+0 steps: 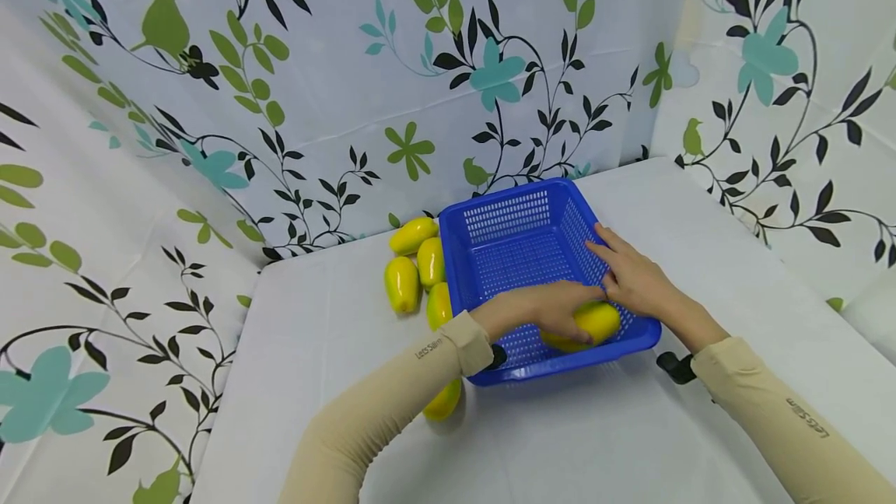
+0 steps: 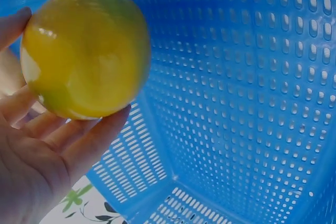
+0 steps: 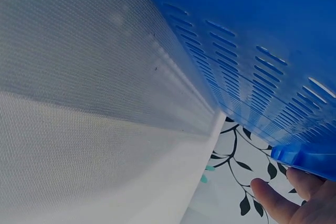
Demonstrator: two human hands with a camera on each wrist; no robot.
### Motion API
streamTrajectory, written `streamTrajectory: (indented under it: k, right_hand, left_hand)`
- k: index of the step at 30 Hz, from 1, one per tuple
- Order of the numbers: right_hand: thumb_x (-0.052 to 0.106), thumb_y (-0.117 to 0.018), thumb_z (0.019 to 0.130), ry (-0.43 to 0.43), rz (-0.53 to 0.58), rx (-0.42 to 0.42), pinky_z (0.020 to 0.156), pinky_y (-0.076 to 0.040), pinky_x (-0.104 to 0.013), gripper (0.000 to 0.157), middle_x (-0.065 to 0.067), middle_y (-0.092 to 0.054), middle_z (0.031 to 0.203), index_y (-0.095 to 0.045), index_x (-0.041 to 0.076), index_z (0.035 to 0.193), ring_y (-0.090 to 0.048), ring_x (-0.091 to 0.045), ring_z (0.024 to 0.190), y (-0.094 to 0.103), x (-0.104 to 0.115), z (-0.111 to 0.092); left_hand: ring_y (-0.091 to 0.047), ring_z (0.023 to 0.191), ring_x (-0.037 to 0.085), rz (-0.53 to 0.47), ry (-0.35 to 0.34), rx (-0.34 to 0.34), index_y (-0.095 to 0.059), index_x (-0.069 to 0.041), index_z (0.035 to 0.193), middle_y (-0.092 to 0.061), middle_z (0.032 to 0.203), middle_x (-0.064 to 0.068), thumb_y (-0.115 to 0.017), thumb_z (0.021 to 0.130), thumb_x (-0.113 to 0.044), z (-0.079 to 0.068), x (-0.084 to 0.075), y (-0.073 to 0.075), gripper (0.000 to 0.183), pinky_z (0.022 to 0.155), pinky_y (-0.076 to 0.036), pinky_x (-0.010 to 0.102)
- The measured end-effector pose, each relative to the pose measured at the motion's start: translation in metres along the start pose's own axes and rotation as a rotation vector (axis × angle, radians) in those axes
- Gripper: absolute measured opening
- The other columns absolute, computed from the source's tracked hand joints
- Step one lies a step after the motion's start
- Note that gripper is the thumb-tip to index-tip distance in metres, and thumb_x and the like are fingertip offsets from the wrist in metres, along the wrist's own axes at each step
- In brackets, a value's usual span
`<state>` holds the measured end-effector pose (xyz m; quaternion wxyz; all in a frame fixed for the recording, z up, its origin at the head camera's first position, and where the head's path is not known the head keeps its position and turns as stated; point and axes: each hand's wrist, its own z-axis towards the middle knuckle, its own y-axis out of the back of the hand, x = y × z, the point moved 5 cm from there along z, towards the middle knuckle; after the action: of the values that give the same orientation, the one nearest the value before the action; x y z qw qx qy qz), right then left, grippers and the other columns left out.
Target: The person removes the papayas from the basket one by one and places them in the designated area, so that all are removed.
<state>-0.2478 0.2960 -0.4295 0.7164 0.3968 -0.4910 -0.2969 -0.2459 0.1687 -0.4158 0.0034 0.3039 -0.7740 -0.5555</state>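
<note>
My left hand (image 1: 553, 308) reaches over the near side of a blue plastic basket (image 1: 483, 216) and holds a yellow mango (image 1: 598, 323) inside it. In the left wrist view the fingers curl around this mango (image 2: 86, 53), whose skin has greenish patches. Perforated basket walls (image 2: 236, 77) stand beyond it. On the basket's right side my right hand (image 1: 638, 277) grips the rim, fingers lying over the edge. From the right wrist view, two fingertips of the right hand (image 3: 283, 198) show right at the rim (image 3: 299, 157), outside the slotted wall.
Several more mangoes lie on the white-covered table (image 1: 301, 348) along the basket's left side, including one at the back (image 1: 413, 236) and one partly behind the left forearm (image 1: 443, 400). A leaf-and-bird patterned curtain (image 1: 315, 84) hangs behind the table.
</note>
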Motion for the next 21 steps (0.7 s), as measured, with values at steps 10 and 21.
streamTrajectory:
  k: [10,21]
  right_hand:
    - [-0.006,-0.049,0.085,0.023,0.0,-0.007,0.092,-0.049,-0.057,0.058,-0.03,-0.02,0.157,-0.042,-0.011,0.142,-0.023,-0.049,0.142,-0.004,0.002,0.001]
    - [-0.007,-0.048,0.085,0.009,0.011,-0.005,0.103,-0.036,-0.065,0.06,-0.031,-0.019,0.157,-0.04,-0.011,0.144,-0.021,-0.049,0.143,0.0,0.001,0.001]
  left_hand:
    - [-0.047,0.122,0.015,-0.06,0.04,-0.097,-0.037,-0.015,0.152,-0.05,0.144,0.002,-0.069,0.092,-0.031,-0.037,0.013,0.014,0.069,0.106,-0.039,0.027]
    - [-0.046,0.127,0.017,-0.17,0.033,-0.319,-0.035,-0.016,0.153,-0.045,0.149,0.003,-0.069,0.093,-0.03,-0.111,0.028,0.032,0.07,0.107,-0.04,0.029]
